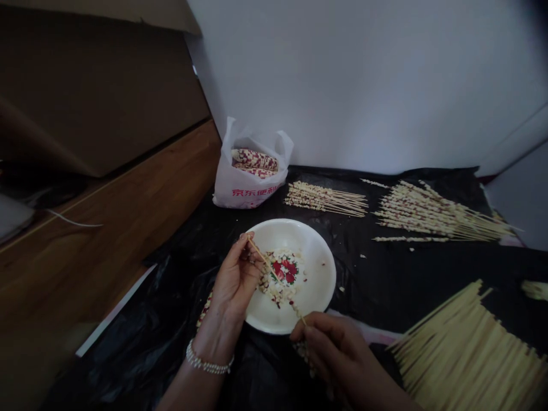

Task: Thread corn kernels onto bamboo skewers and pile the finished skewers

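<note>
My left hand pinches one end of a thin wooden stick over the left side of a white bowl. The stick slants down into the bowl, where loose pale and dark red corn kernels lie around a red flower print. At the bowl's front right rim, my right hand is closed on a skewer with kernels on its upper part. More threaded kernels hang below the right fingers, partly hidden by the hand.
A white plastic bag with speckled corn cobs stands behind the bowl. Two piles of kernel skewers lie at the back right. Many bare sticks are at the front right, on black plastic sheeting.
</note>
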The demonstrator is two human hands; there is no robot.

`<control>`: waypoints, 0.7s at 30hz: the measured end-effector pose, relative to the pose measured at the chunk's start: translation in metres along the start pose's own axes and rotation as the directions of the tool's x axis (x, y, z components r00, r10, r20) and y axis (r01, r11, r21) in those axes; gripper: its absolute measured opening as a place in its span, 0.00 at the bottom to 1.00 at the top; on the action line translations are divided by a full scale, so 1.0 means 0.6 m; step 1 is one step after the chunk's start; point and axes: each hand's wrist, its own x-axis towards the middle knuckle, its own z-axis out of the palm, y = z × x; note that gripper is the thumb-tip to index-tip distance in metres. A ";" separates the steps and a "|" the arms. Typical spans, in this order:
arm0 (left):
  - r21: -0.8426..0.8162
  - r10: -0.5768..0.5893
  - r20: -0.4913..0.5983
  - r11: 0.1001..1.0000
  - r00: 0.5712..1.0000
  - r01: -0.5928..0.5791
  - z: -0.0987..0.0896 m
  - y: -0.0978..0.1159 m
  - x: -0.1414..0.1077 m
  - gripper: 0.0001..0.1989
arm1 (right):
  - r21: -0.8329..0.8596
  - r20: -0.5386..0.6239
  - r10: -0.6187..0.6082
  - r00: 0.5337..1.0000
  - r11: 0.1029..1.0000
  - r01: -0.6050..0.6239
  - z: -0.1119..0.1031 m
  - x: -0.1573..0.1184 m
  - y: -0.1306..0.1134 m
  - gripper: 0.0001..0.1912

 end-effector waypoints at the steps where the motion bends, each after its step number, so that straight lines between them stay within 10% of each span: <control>1: 0.002 0.006 -0.006 1.000 1.000 -0.006 0.001 0.000 0.000 0.07 | -0.018 -0.002 0.002 1.000 1.000 -0.002 0.002 0.000 0.001 0.19; 21: -0.039 -0.078 0.056 0.996 0.995 0.080 -0.002 -0.004 -0.003 0.07 | 0.445 0.216 0.029 0.976 0.887 -0.125 -0.043 0.013 -0.004 0.13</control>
